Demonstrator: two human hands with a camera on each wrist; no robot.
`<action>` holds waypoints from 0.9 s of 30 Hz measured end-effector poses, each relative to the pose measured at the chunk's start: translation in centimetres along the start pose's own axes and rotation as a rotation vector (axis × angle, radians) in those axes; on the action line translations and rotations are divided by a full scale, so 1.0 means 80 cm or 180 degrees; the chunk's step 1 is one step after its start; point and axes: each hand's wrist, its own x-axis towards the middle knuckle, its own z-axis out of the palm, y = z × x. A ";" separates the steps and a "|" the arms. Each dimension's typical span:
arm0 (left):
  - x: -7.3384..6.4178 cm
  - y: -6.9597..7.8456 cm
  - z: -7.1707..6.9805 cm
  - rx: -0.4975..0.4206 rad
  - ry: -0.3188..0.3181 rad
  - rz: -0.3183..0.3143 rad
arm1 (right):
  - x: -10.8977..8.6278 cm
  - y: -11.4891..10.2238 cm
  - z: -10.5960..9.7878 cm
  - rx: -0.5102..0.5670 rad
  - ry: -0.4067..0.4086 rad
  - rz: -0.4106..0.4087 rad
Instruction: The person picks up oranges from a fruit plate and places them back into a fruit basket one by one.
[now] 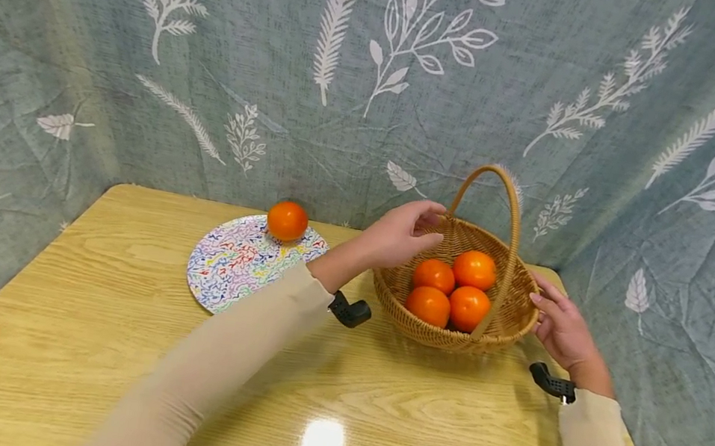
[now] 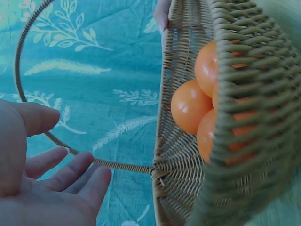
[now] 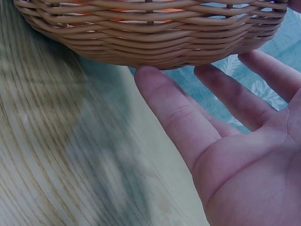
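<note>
A woven wicker basket [image 1: 409,320] with a tall hoop handle [image 1: 512,221] holds several glossy round orange fruits [image 1: 475,270]; they look like persimmons. My left hand [image 1: 400,235] hovers over the basket's left rim, thumb and fingers spread apart with nothing between them. Seen from the left wrist, that left hand [image 2: 51,165] is near the handle. At the basket's right side is my right hand [image 1: 564,325], its fingertips against the wicker. The right wrist view has the extended fingers of the right hand [image 3: 244,141] touching the woven wall [image 3: 155,35] from outside.
A round plate [image 1: 227,258] with a multicoloured squiggle pattern lies left of the basket on the wooden table [image 1: 78,337]. One more orange fruit [image 1: 287,221] sits at the plate's far edge. Patterned grey-green cloth [image 1: 266,90] hangs behind and beside the table.
</note>
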 end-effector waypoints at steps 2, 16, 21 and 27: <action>-0.009 -0.001 -0.004 -0.0069 0.0053 0.0050 | 0.000 -0.002 0.000 -0.0035 0.0031 0.0007; -0.084 -0.022 -0.024 -0.0254 0.0391 0.0169 | -0.001 -0.003 0.005 -0.0007 -0.0021 -0.0032; -0.110 -0.043 -0.030 -0.0224 0.0516 0.0138 | 0.000 -0.002 0.005 -0.0029 -0.0047 -0.0039; -0.138 -0.068 -0.035 -0.0185 0.0658 0.0159 | -0.003 -0.003 0.004 -0.0079 0.0047 -0.0011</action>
